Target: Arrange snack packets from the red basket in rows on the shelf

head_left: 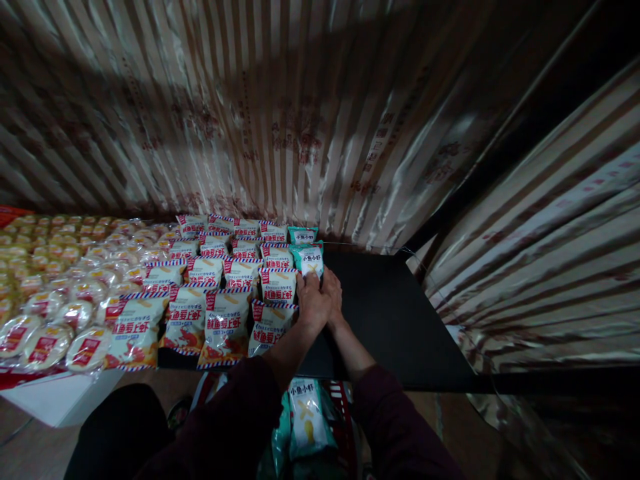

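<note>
A teal-and-white snack bag (312,257) stands upright at the right end of the rows, its lower part covered by my hands. The fingers of my left hand (313,301) are closed on its front. Against its right side, my right hand (333,291) is pressed close to the left one, fingers together. Just behind stands another teal snack bag (303,235). Left of my hands are several rows of white snack bags (227,320) with red lettering and striped edges.
Round wrapped cakes (47,343) and small yellow packs (50,247) cover the shelf's left side. The black shelf board (400,320) extends right. Striped plastic sheeting (300,120) hangs behind. More teal bags (307,417) lie below the front edge, between my arms.
</note>
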`<state>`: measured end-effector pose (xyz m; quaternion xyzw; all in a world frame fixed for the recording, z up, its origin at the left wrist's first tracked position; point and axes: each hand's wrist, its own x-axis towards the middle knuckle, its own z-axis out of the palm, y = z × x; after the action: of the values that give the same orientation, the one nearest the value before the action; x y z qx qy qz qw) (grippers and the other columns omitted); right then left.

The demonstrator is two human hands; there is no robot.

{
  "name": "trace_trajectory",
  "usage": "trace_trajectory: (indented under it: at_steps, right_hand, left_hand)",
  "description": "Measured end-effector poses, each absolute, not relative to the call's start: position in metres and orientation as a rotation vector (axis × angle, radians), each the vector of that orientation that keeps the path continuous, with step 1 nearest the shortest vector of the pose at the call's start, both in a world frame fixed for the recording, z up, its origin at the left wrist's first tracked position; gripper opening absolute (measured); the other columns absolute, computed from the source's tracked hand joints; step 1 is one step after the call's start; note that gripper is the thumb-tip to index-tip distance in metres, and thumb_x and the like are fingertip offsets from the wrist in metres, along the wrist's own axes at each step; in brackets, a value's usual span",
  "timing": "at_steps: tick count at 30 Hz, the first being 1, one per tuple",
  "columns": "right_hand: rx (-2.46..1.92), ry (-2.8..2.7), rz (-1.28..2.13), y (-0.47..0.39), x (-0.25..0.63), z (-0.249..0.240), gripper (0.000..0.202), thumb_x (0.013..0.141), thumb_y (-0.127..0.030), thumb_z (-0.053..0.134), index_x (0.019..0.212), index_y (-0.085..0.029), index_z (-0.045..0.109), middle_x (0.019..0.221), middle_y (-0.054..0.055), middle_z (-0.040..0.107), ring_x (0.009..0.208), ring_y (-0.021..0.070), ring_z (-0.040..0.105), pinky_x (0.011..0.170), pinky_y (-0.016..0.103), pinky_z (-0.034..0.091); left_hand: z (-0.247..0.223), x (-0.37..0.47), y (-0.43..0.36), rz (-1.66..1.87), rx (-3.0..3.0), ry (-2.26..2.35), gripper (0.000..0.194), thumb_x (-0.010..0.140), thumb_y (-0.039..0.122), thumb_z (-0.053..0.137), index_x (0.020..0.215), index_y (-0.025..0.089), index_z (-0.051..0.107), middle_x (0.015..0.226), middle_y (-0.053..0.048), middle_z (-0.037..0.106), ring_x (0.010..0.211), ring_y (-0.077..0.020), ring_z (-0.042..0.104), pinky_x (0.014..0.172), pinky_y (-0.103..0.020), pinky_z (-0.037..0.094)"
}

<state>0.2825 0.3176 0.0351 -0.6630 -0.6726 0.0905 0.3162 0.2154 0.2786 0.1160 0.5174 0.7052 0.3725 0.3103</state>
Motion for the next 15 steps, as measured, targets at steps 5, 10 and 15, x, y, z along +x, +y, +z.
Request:
trace_trajectory:
  at_steps: [5, 10, 15]
  right_hand:
    - [-1.749, -1.73, 0.243, 0.3154, 0.2801, 0.0354, 0.06, 0.091, -0.045, 0.037, 0.14, -0.01, 0.038, 0.137, 0.018, 0.051, 0.128, 0.0279, 0.044, 0.105, 0.045, 0.035]
    - [-1.772, -1.727, 0.229, 0.3112, 0.2778, 0.0406, 0.062, 0.092, -0.046, 0.032, 0.141, -0.009, 0.035, 0.138, 0.019, 0.05, 0.129, 0.0263, 0.044, 0.106, 0.043, 0.036]
    - [-1.762, -1.729, 0.258, 0.3091, 0.2794, 0.044, 0.062, 0.091, -0.045, 0.035, 0.142, -0.011, 0.034, 0.138, 0.018, 0.05, 0.128, 0.0272, 0.045, 0.105, 0.044, 0.037]
  left_hand:
    - [0.1117, 0.2151, 0.2773, 0.996, 1.371, 1.854, 0.035, 0.09, 0.029, 0.042, 0.118, 0.015, 0.058, 0.124, -0.016, 0.055, 0.123, -0.028, 0.049, 0.107, -0.038, 0.037]
    - [0.1113, 0.217, 0.276, 1.003, 1.382, 1.847, 0.035, 0.091, 0.025, 0.039, 0.119, 0.014, 0.057, 0.122, -0.014, 0.056, 0.126, -0.0253, 0.046, 0.11, -0.037, 0.035]
    - [0.1096, 0.215, 0.2746, 0.975, 1.43, 1.82, 0.032, 0.089, 0.023, 0.041, 0.116, 0.015, 0.057, 0.123, -0.014, 0.056, 0.126, -0.0254, 0.046, 0.11, -0.038, 0.034]
